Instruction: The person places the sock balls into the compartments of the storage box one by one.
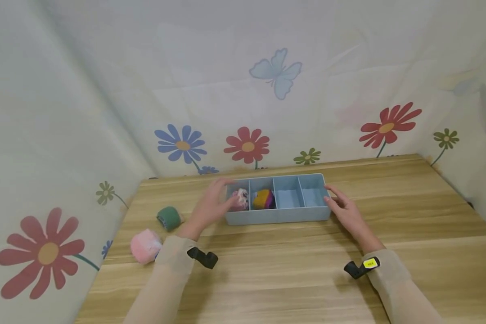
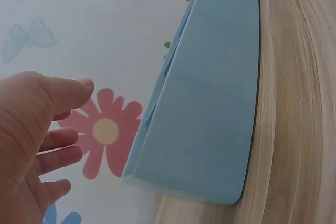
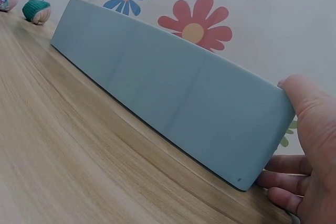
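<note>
A light blue box [image 1: 277, 216] with a row of compartments stands on the wooden table. A pink-and-white patterned rolled-up sock [image 1: 240, 200] lies in its leftmost compartment, and a yellow-and-purple rolled-up sock [image 1: 262, 199] in the one beside it. My left hand [image 1: 211, 204] hovers over the box's left end, fingers spread and thumb overlapping the patterned sock in the head view. In the left wrist view that hand [image 2: 37, 140] has nothing between thumb and fingers. My right hand [image 1: 348, 216] rests against the right end, thumb [image 3: 296, 90] at the rim's corner and fingers along the end wall.
Left of the box, a green rolled-up sock [image 1: 169, 218] and a fluffy pink rolled-up sock [image 1: 146, 246] lie on the table [image 1: 275, 274], the pink one close to my left sleeve. A flower-printed curtain [image 1: 210, 103] hangs behind the table's back edge.
</note>
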Demonstrator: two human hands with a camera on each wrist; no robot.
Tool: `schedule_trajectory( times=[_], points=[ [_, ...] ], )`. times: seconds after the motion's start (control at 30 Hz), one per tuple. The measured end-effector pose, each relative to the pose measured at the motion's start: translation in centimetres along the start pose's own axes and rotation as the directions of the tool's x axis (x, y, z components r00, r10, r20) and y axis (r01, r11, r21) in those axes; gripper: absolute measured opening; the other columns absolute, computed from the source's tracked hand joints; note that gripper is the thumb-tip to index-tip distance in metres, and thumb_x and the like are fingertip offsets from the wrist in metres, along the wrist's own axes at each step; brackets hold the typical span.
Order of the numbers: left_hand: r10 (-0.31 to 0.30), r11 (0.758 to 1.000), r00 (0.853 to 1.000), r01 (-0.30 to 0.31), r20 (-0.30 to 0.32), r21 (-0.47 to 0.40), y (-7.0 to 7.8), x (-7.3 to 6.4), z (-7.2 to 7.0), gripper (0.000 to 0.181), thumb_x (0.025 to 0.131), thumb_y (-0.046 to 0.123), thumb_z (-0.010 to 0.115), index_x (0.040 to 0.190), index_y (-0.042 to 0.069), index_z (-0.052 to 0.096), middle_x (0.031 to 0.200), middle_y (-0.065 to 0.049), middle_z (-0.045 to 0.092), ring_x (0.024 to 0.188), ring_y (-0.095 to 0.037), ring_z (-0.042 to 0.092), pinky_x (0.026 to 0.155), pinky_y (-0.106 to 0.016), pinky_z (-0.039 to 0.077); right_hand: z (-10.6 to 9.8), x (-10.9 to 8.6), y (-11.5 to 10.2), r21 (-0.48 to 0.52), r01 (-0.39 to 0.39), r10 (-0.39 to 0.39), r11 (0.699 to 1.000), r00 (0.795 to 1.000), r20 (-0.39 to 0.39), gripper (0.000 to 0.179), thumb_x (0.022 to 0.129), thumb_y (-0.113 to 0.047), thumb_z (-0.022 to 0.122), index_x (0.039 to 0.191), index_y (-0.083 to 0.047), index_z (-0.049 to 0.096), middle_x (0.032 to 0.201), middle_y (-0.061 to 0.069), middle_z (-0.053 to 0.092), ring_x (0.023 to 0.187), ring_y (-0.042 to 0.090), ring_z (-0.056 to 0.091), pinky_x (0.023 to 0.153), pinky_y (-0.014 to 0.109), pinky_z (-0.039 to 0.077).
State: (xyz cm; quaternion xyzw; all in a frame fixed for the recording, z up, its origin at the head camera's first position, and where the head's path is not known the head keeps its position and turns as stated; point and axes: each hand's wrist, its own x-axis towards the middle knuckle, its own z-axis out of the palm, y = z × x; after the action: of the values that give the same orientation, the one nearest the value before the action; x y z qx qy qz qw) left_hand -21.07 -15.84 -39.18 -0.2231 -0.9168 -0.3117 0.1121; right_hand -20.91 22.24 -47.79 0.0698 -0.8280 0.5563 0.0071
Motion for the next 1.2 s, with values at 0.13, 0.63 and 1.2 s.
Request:
schedule_trajectory(
  times=[0.13,0.63,1.2],
  points=[
    [0.005,1.0,1.0,-0.005,-0.028,-0.001,-0.3,-1.0,-0.8,0.044,0.086,0.023,0.067,0.122,0.002,0.053,0.124,-0.015,0.051,0.119,-0.028,0.044,0.1,-0.044,0.035,0.0,0.1,-0.2,-0.009,0.008,-0.008,1.0,1.0,-0.004,0.055,0.094,-0.043,0.048,0.142,-0.018,0.038,0.133,0.025,0.045,0.12,0.038,0.044,0.096,0.054,0.033],
    [-0.047,0.998,0.997,0.049,-0.063,0.026,-1.5,-4.2,-2.8,0.043,0.087,0.024,0.065,0.124,0.006,0.052,0.125,-0.014,0.048,0.118,-0.029,0.045,0.098,-0.045,0.037,0.0,0.2,-0.6,-0.001,0.002,-0.002,1.0,1.0,0.023,0.058,0.094,-0.045,0.048,0.144,-0.018,0.035,0.138,0.024,0.04,0.124,0.038,0.04,0.098,0.055,0.031],
    [-0.048,0.996,0.992,0.056,-0.118,0.069,-3.4,-7.4,-4.5,0.048,0.084,0.019,0.069,0.123,-0.001,0.051,0.123,-0.019,0.05,0.115,-0.033,0.046,0.097,-0.048,0.036,0.3,0.0,-0.1,-0.014,-0.028,0.028,1.0,1.0,-0.001,0.056,0.094,-0.045,0.047,0.144,-0.021,0.035,0.131,0.026,0.046,0.121,0.038,0.042,0.098,0.054,0.031]
  ],
)
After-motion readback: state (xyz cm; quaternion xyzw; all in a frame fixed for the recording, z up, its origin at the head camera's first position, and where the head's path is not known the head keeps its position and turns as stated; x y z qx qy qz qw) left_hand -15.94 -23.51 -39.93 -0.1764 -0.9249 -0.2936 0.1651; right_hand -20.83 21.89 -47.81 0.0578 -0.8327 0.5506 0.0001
